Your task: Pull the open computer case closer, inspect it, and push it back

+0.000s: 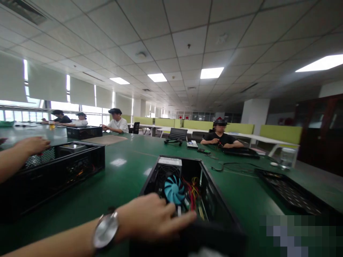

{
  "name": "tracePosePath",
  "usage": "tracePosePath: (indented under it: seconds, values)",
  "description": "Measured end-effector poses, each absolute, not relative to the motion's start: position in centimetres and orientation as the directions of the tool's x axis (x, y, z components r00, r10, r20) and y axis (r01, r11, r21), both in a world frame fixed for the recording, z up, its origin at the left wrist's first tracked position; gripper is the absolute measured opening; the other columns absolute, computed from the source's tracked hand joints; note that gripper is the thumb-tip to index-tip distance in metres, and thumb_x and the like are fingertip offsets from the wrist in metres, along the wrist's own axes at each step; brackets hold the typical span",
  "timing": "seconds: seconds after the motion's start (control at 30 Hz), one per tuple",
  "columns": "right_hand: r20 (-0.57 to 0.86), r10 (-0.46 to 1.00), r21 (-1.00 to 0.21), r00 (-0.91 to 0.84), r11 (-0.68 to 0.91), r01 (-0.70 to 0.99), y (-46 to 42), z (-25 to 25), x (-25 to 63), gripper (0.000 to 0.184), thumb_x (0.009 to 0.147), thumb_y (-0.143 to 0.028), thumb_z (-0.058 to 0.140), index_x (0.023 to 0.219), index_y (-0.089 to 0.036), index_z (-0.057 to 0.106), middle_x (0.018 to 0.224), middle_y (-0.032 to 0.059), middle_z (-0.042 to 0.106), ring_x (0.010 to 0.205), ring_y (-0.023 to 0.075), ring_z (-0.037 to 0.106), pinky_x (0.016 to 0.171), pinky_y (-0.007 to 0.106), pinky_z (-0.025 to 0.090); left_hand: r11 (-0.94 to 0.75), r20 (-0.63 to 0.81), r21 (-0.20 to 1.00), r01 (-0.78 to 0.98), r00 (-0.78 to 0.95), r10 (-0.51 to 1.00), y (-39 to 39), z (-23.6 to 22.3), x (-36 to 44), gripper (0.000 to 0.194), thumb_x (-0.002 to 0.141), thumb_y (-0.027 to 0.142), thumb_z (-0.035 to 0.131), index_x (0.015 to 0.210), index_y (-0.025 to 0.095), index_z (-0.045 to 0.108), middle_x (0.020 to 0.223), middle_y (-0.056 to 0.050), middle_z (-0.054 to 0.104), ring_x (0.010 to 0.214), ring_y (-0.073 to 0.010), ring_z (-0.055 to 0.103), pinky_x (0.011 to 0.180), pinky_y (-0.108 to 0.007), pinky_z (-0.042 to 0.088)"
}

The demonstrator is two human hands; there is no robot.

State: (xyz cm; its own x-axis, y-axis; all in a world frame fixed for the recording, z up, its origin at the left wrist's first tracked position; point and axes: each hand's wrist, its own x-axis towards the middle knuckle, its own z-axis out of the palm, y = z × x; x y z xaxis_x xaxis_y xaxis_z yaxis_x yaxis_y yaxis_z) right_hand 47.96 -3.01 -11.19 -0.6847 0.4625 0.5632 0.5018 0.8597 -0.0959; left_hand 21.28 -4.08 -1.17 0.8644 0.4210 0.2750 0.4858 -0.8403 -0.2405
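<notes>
My left hand (152, 217), with a wristwatch (105, 230) on the wrist, grips the near end of an open black computer case (214, 194). One digit stretches along the case's edge, while the other fingertips are hidden behind the hand. Inside the case, a blue fan (174, 190) sits just beyond my knuckles. Red and yellow wires (193, 189) run beside the fan, and a power supply with a white label (169, 161) lies at the far end. The case's near end is blurred. My right hand is out of view.
At the left, another person's hand (33, 144) reaches over a second open case (88, 162). A black panel (291, 191), a cable (233, 164) and a clear jar (287, 159) lie to the right. A person (221, 137) sits across the green table (125, 182).
</notes>
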Motion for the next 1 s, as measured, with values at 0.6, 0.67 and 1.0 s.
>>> tracePosePath:
  seconds: [0.6,0.67,1.0]
  values:
    - [0.471,0.861,-0.526,-0.192,0.449,0.722,8.6,-14.8,50.1,0.029,0.089,-0.023,0.063,0.118,-0.019,0.067,0.118,0.0100,0.069,0.114,0.0270,0.063,0.103,0.040,0.050,-0.612,0.336,0.219,0.760,0.530,0.779,7.8,-14.2,23.7,0.025,0.102,0.030,0.040,0.117,0.026,0.060,0.133,-0.007,0.055,0.124,-0.0251,0.050,0.106,-0.048,0.041]
    - [0.468,0.849,-0.509,-0.245,0.486,0.710,8.5,-15.1,49.8,0.029,0.086,-0.022,0.069,0.116,-0.020,0.069,0.117,0.0088,0.069,0.114,0.0270,0.063,0.105,0.041,0.048,-0.590,0.316,0.303,0.749,0.505,0.803,7.6,-14.3,22.9,0.022,0.101,0.025,0.038,0.105,0.022,0.060,0.119,-0.007,0.057,0.110,-0.0218,0.054,0.099,-0.042,0.044]
    - [0.488,0.812,-0.476,-0.322,0.556,0.681,8.3,-15.6,49.5,0.033,0.083,-0.021,0.077,0.115,-0.018,0.069,0.115,0.0094,0.069,0.112,0.0271,0.062,0.105,0.044,0.045,-0.584,0.300,0.327,0.743,0.504,0.810,7.8,-14.7,22.8,0.017,0.094,0.020,0.045,0.104,0.024,0.058,0.119,-0.006,0.054,0.107,-0.0228,0.049,0.093,-0.040,0.042]
